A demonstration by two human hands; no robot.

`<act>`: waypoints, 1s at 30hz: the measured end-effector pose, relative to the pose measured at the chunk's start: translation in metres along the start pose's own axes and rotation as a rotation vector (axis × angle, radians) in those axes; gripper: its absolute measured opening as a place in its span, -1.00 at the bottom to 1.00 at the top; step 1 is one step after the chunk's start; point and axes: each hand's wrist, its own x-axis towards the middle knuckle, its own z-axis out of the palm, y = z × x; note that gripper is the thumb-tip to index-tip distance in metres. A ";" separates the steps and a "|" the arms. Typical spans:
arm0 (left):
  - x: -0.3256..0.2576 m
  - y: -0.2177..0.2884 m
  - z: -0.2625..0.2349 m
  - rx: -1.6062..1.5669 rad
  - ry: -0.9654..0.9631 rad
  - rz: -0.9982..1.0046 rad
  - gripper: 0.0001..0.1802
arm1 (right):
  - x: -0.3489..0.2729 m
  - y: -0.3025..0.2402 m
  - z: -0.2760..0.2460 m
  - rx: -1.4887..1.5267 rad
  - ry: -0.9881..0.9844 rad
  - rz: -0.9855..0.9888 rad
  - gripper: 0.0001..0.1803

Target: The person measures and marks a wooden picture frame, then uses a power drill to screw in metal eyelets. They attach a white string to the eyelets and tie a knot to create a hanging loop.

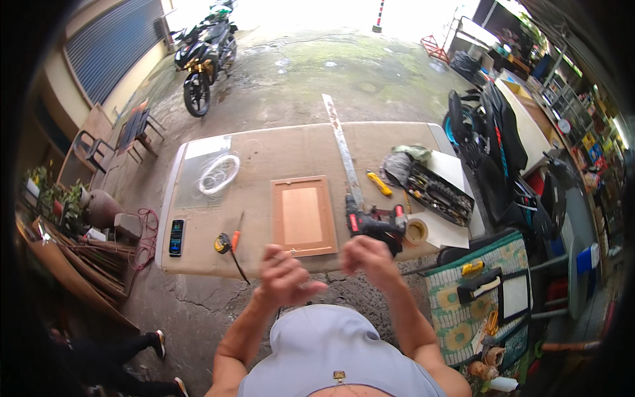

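Observation:
A wooden picture frame (305, 215) lies flat on the table, its lighter brown panel inside the border. Small fittings show at the middle of its far and near edges. My left hand (284, 274) hovers by the frame's near left corner, fingers curled in and thumb pointing right. Just off the near right corner is my right hand (370, 257), closed with the fingers bent. Whatever either hand may hold is too small or hidden to make out. Right of the frame, a cordless drill (374, 221) lies close beyond my right hand.
On the table (258, 155) are a coil of clear line (219, 174), a phone (176, 238), a tape measure (222, 243), an orange-handled screwdriver (235, 239), a metal ruler (341, 145), a tape roll (416, 231) and a tool tray (440, 193). Motorcycles stand beyond.

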 end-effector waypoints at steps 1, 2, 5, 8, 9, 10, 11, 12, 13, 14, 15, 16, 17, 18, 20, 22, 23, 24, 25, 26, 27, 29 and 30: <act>0.013 0.020 0.019 -0.097 -0.073 0.095 -0.52 | 0.003 0.011 0.006 0.084 -0.107 0.013 -0.76; 0.024 0.037 0.037 -0.203 -0.142 0.197 -0.53 | 0.003 0.023 0.007 0.261 -0.075 0.046 -0.77; 0.027 0.076 0.083 -0.410 -0.248 0.293 -0.51 | -0.012 0.006 0.002 0.530 -0.142 0.101 -0.80; 0.028 0.091 0.107 -0.539 -0.278 0.283 -0.55 | -0.028 0.000 -0.023 0.534 0.010 0.075 -0.82; 0.029 0.095 0.113 -0.604 -0.297 0.260 -0.56 | -0.032 0.001 -0.032 0.521 0.024 0.043 -0.82; 0.030 0.099 0.118 -0.665 -0.334 0.267 -0.57 | -0.035 0.004 -0.041 0.509 0.041 0.024 -0.82; 0.030 0.104 0.122 -0.683 -0.350 0.275 -0.56 | -0.037 0.004 -0.048 0.497 0.056 0.006 -0.82; 0.028 0.106 0.128 -0.687 -0.352 0.265 -0.55 | -0.042 0.000 -0.054 0.503 0.104 0.000 -0.80; 0.026 0.109 0.132 -0.688 -0.357 0.259 -0.55 | -0.046 -0.004 -0.057 0.510 0.150 -0.011 -0.79; 0.026 0.112 0.135 -0.676 -0.361 0.236 -0.54 | -0.048 -0.002 -0.061 0.546 0.177 -0.054 -0.81; 0.027 0.114 0.134 -0.659 -0.366 0.216 -0.54 | -0.051 0.000 -0.065 0.580 0.200 -0.099 -0.82; 0.024 0.112 0.133 -0.581 -0.403 0.201 -0.66 | -0.052 0.002 -0.072 0.646 0.144 -0.191 -0.84; 0.020 0.113 0.130 -0.547 -0.362 0.129 -0.81 | -0.056 0.005 -0.076 0.625 0.177 -0.241 -0.84; 0.017 0.109 0.127 -0.488 -0.306 0.078 -0.66 | -0.059 0.001 -0.077 0.602 0.206 -0.298 -0.83; 0.017 0.094 0.116 -0.215 -0.299 -0.063 -0.47 | -0.067 -0.003 -0.082 0.559 0.248 -0.390 -0.82; 0.021 0.077 0.108 -0.251 -0.275 -0.297 -0.54 | -0.073 -0.007 -0.079 0.514 0.279 -0.399 -0.82; 0.021 0.072 0.108 -0.335 -0.245 -0.428 -0.59 | -0.074 -0.007 -0.076 0.491 0.291 -0.402 -0.82; 0.027 0.074 0.111 -0.366 -0.204 -0.432 -0.63 | -0.074 -0.007 -0.074 0.477 0.283 -0.386 -0.82; 0.035 0.081 0.115 -0.397 -0.160 -0.440 -0.68 | -0.074 -0.005 -0.071 0.462 0.273 -0.366 -0.82; 0.042 0.087 0.119 -0.426 -0.116 -0.448 -0.71 | -0.073 -0.002 -0.068 0.447 0.263 -0.345 -0.82; 0.045 0.091 0.121 -0.477 -0.090 -0.468 -0.74 | -0.072 -0.001 -0.064 0.433 0.252 -0.333 -0.82; 0.048 0.094 0.123 -0.577 -0.035 -0.508 -0.79 | -0.068 0.003 -0.055 0.404 0.227 -0.308 -0.81; 0.044 0.091 0.124 -0.588 -0.004 -0.521 -0.81 | -0.067 0.004 -0.053 0.370 0.218 -0.290 -0.81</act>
